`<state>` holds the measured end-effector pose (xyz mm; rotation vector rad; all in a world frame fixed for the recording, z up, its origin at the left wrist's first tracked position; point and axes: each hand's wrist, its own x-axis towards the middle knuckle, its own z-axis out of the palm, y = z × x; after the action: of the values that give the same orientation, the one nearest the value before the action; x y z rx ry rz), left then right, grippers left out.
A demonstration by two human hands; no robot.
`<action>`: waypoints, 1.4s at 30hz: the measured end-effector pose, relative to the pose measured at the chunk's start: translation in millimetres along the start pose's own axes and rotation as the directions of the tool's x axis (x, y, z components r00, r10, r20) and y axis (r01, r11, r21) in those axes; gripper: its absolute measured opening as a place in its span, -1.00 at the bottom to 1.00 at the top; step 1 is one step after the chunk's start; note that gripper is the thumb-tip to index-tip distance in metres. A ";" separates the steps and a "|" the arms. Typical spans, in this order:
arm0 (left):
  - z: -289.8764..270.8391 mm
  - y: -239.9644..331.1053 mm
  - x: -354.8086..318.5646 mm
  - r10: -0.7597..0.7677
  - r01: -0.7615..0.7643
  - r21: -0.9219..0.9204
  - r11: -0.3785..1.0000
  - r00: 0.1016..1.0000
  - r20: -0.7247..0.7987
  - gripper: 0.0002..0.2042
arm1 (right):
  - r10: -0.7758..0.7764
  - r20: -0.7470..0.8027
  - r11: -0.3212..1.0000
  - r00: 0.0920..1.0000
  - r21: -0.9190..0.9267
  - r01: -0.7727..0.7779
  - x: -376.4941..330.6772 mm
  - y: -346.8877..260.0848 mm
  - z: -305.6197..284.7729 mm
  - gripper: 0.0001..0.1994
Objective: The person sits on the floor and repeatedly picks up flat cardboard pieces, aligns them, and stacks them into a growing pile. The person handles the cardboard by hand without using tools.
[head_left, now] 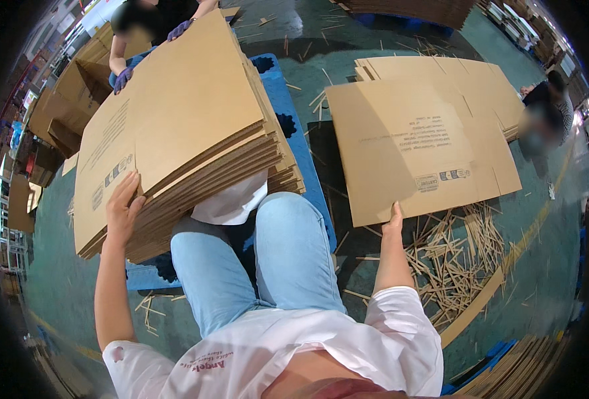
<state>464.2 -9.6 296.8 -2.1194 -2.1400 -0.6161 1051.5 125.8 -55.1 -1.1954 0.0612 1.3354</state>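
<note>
A tall stack of flat, unfolded cardboard boxes [174,100] stands tilted before me on the left, dark print on its top sheet. My left hand [124,203] lies on that top sheet near its front edge, fingers stretched and thumb apart. To the right, my right hand [393,219] pinches the near edge of a single flat cardboard box [374,159], thumb on top and fingers hidden underneath. This box overlaps another pile of flat cardboard boxes [494,86] behind it.
Across the stack, a person's purple-gloved hands [123,80] touch its far edge. A blue pallet [314,193] lies under the stack. Cardboard strips [460,266] are heaped on the green floor at right. Another person [548,110] is at far right, and more cardboard [520,369] stands at lower right.
</note>
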 end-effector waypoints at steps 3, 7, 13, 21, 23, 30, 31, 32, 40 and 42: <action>0.9 2.9 1.1 0.031 -0.030 0.012 0.999 0.999 -0.018 -0.57 | -0.086 0.160 0.992 0.983 0.110 0.069 -15.0 -29.2 22.6 -0.60; 4.6 -8.5 -4.2 0.025 -0.028 -0.054 0.998 0.998 -0.050 -0.58 | -0.205 0.369 0.978 0.907 0.055 0.199 -75.5 -83.8 86.5 -0.71; 11.6 -18.1 -4.8 0.075 -0.084 -0.066 0.994 0.989 -0.131 -0.59 | -0.338 0.555 0.935 0.760 0.107 0.338 -240.1 -117.6 182.4 -0.67; 26.0 -32.9 -19.1 0.094 -0.131 -0.099 0.986 0.944 -0.317 -0.64 | -0.361 0.607 0.886 0.708 -0.013 0.463 -449.8 -9.7 287.4 -0.79; 26.9 -29.3 -21.0 0.025 -0.032 -0.017 0.999 0.944 -0.328 -0.67 | -0.472 0.882 0.016 -0.009 0.019 1.000 -464.0 43.6 301.6 -0.69; 37.6 -23.4 -32.1 -0.064 -0.075 -0.281 0.957 0.888 -0.456 -0.69 | 0.602 0.798 0.625 -0.023 -0.452 0.636 -562.4 200.9 341.2 -0.48; 30.1 -25.6 -38.1 -0.073 -0.069 -0.282 0.957 0.884 -0.462 -0.69 | 0.677 0.725 0.624 -0.132 -0.469 0.626 -571.1 208.7 335.6 -0.49; 24.2 -26.8 -40.3 -0.085 -0.061 -0.285 0.957 0.878 -0.471 -0.69 | 0.734 0.637 0.619 -0.235 -0.485 0.618 -576.3 213.6 328.0 -0.49; 35.0 -32.1 -35.1 -0.120 -0.073 -0.353 0.933 0.862 -0.493 -0.66 | -0.336 0.798 -0.120 -0.499 0.490 0.864 -478.1 109.8 278.3 -0.52; 32.2 -33.2 -36.8 -0.123 -0.065 -0.346 0.936 0.861 -0.494 -0.65 | -0.310 0.820 -0.513 -0.482 0.283 0.811 -454.5 79.1 274.8 -0.44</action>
<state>441.0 -33.0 247.6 -1.7722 -1.8610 -1.4750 688.3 -21.8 311.8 -0.5660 -2.0026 -0.2366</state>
